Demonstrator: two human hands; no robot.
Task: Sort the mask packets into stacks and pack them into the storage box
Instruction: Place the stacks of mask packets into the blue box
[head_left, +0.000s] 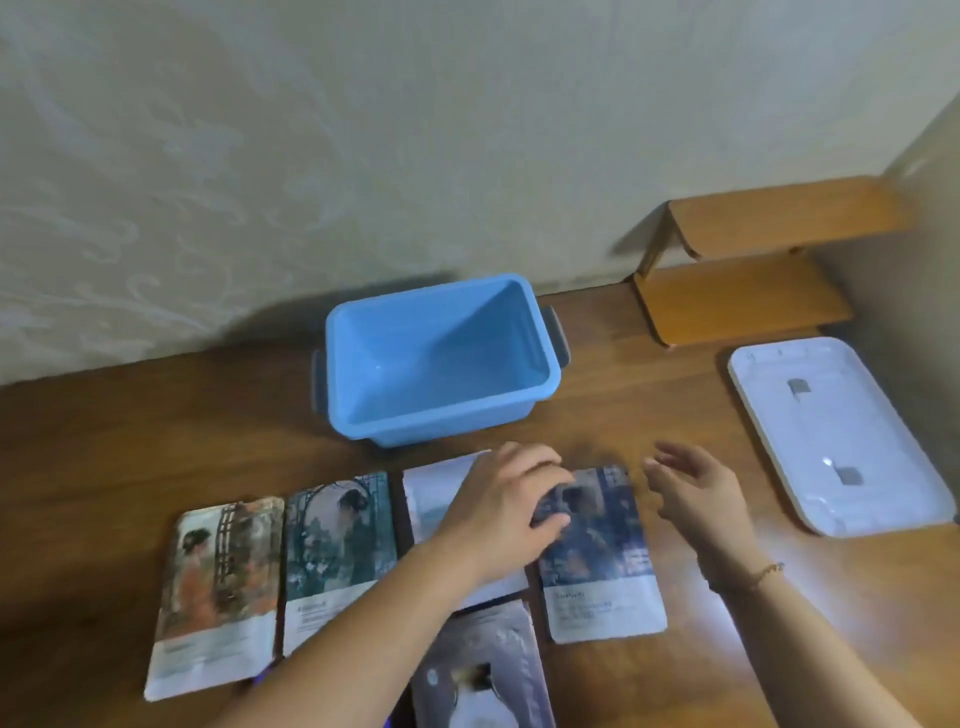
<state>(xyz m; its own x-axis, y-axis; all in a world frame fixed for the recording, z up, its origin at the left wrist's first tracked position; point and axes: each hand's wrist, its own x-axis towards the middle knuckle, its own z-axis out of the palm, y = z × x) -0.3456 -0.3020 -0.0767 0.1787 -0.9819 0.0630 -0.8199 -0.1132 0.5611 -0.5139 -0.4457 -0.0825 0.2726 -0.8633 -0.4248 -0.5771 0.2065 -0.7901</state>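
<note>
Several mask packets lie side by side on the wooden table: an orange-toned packet (215, 587) at the left, a green-toned packet (337, 540) beside it, a pale packet (434, 499) partly under my left hand, and a dark blue packet (602, 566) at the right. A penguin packet (483, 670) lies nearest me. My left hand (509, 504) rests palm down, its fingertips on the dark blue packet's upper left corner. My right hand (696, 493) hovers open just right of that packet, holding nothing. The blue storage box (363, 415) stands empty behind the packets.
The box's white lid (841, 431) lies upside down at the right of the table. A small two-level wooden shelf (743, 291) stands in the back right corner against the wall. Bare table shows left of the box.
</note>
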